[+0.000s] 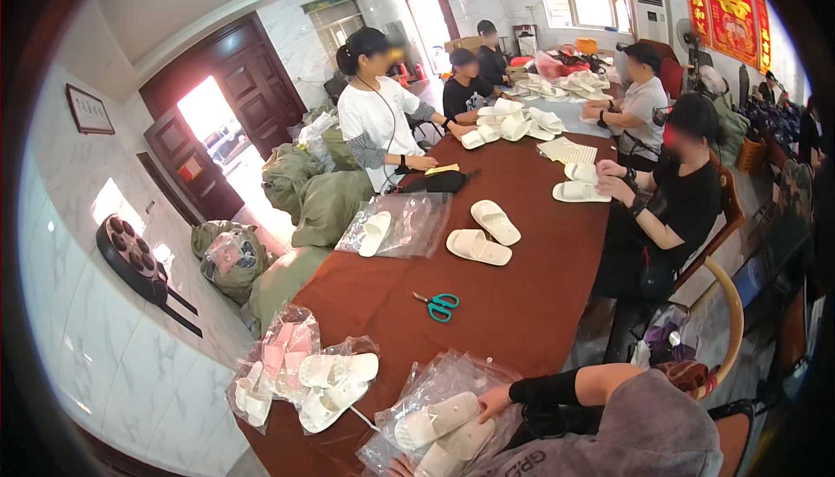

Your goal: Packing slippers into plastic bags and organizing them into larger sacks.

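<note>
My right hand [496, 401], on a black-sleeved forearm, rests with its fingers curled on the edge of a clear plastic bag [432, 383] at the near end of the brown table [531, 294]. Two cream slippers [437, 420] lie inside that bag, on a pile of similar empty bags. Only a sliver of my left hand [397, 466] shows at the bottom edge, touching the lower slipper [452, 449]. Its fingers are hidden.
Teal scissors [437, 305] lie mid-table. Bagged cream slippers [335, 383] and bagged pink slippers [280, 346] sit at the near left corner. Farther off are a loose slipper pair [484, 233] and a bag holding one slipper [393, 226]. Seated people work along both sides; green sacks [323, 203] crowd the floor at left.
</note>
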{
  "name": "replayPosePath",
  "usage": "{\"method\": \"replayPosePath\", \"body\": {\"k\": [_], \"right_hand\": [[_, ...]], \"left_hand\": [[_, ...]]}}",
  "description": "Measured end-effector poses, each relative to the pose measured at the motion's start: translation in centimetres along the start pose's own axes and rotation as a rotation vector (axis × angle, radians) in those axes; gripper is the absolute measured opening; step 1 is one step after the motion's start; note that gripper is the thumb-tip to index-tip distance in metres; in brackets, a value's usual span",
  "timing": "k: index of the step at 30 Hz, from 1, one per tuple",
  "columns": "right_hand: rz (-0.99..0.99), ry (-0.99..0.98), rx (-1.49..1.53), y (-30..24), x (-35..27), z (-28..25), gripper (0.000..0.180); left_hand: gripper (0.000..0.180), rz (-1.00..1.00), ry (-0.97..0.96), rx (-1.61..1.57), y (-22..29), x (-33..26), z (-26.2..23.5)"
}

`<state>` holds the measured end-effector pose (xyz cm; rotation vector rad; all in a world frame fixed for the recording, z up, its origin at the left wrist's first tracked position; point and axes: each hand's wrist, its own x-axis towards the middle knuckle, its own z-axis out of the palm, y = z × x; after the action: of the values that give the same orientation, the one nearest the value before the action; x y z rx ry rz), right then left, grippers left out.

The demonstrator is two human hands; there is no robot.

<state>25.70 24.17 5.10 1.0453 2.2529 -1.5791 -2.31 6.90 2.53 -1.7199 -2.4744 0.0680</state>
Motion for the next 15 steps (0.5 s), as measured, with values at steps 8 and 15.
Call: {"method": "replayPosePath", "body": {"k": [8,15], "right_hand": [[-0.08,-0.024,0.583,1.8,1.0,-1.4,0.026],[0.01,-0.278,0.787,4.5,-2.3,-3.5,0.031]], "left_hand": [[0.074,0.053,0.082,0.097,-1.4,-2.8,2.9],[0.074,0.108,0.159,0.169,-1.5,-3.5,4.4]]}}
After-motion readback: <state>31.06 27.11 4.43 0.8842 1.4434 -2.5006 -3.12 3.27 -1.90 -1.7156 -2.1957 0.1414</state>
